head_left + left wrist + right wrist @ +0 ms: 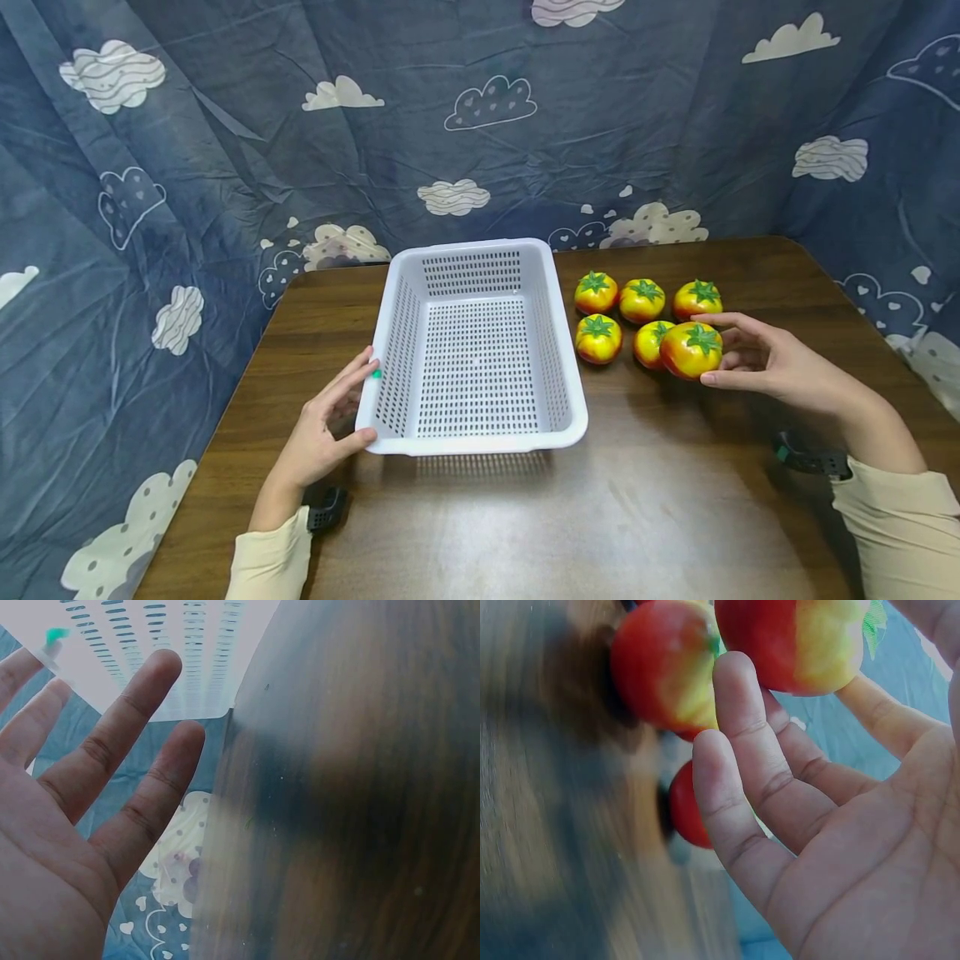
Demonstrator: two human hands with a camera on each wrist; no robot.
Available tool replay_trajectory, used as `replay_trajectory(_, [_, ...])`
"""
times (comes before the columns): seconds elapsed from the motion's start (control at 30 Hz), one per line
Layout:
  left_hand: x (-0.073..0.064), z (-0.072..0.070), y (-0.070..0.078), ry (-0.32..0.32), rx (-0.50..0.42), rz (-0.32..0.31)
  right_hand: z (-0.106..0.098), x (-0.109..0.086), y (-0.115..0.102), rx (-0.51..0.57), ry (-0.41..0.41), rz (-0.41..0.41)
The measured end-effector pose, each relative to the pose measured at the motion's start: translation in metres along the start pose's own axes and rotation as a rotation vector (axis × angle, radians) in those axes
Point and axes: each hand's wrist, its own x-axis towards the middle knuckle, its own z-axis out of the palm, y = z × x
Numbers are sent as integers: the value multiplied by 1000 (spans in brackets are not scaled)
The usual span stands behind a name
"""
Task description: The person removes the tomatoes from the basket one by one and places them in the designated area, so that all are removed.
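Note:
My right hand (780, 367) pinches a yellow-and-red artificial tomato (684, 350) with a green leafy top, between thumb and forefinger. It is lifted and partly covers another tomato (649, 343) behind it. In the right wrist view the held tomato (791, 641) is at the top, while the other fingers (720, 780) extend below it. My left hand (318, 433) touches the left rim of a white perforated plastic basket (480, 443), its thumb near the front left corner. The left wrist view has its fingers (142, 810) spread and fairly straight beside the basket wall (165, 645).
Several more tomatoes stand in two rows right of the basket, among them a back-left one (596, 293) and a front-left one (598, 339). A brown wooden table (600, 517) carries everything. Blue cloth (420, 100) with cloud prints hangs behind and at both sides.

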Motion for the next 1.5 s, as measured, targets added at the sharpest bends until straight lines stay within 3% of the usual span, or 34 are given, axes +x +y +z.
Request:
replay_trajectory(0.37, [0,1,-1,2,1,3,-15,-5,22,-55,20,111])
replay_trajectory(0.77, [-2,0,-3,-1,-7,14,-16,-4,41,-74,-5,188])
replay_trajectory(1.13, [-2,1,-6,-11,-57,47,-15,-2,51,-110,-14,166])
replay_trajectory(1.5, [-1,0,-5,-9,-44,39,-12,7,57,-138,-30,170])
